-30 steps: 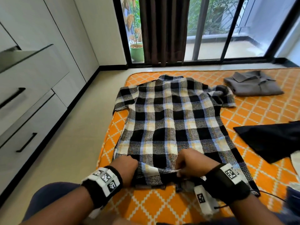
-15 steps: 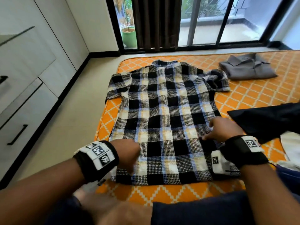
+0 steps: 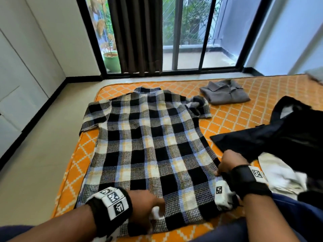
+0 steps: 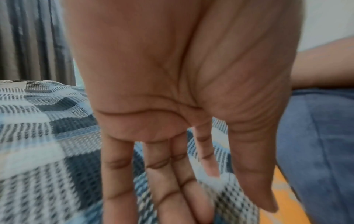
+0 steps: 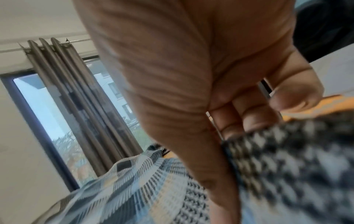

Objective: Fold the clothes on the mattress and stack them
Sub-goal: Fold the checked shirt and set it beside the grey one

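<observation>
The black, white and blue checked shirt [image 3: 146, 145] lies spread face down on the orange patterned mattress [image 3: 262, 95], the left hand [image 3: 145, 205] flat with straight fingers near its hem, the right hand [image 3: 230, 163] pinching its right edge, so the next move is probably folding this side inwards.

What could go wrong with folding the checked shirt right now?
The checked shirt has its far right sleeve bunched up, so a fold now might trap that lump. The black garment lies very close to the right hand at the shirt's side edge, so it could get caught up in the fold. The left hand lies flat with straight fingers, so the hem may slip.
</observation>
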A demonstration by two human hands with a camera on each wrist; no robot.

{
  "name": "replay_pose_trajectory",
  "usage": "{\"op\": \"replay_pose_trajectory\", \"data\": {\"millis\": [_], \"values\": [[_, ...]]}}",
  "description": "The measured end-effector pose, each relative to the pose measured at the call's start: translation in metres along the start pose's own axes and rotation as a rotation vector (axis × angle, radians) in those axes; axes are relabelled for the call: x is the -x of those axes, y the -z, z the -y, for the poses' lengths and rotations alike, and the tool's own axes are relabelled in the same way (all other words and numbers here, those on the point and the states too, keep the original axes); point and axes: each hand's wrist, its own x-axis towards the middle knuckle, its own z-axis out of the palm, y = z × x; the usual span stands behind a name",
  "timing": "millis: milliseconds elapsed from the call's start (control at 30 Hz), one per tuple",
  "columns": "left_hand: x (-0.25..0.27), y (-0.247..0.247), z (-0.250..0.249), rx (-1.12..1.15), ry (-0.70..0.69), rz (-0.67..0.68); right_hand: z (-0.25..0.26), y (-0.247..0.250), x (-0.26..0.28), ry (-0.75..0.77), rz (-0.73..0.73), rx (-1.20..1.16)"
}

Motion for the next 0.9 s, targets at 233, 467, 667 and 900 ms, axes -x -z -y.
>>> {"op": "replay_pose_trajectory", "data": {"millis": [233,467,667,900], "values": [[-0.033,0.083,-0.013,-0.087,0.103,-0.386,0.022,0.007,-0.004,0.105,-0.224,-0.079],[-0.132,0.229,-0.034,-0.25,0.192,-0.689,0.041,-0.003,-0.054,0.382,0.048,-0.397],[-0.249,0.309,-0.072,-0.464,0.148,-0.709,0.028,-0.011,-0.08,0.445,0.107,-0.513],[-0.33,0.335,-0.078,-0.46,0.224,-0.754,0.022,-0.022,-0.103,0.475,0.139,-0.601]]}}
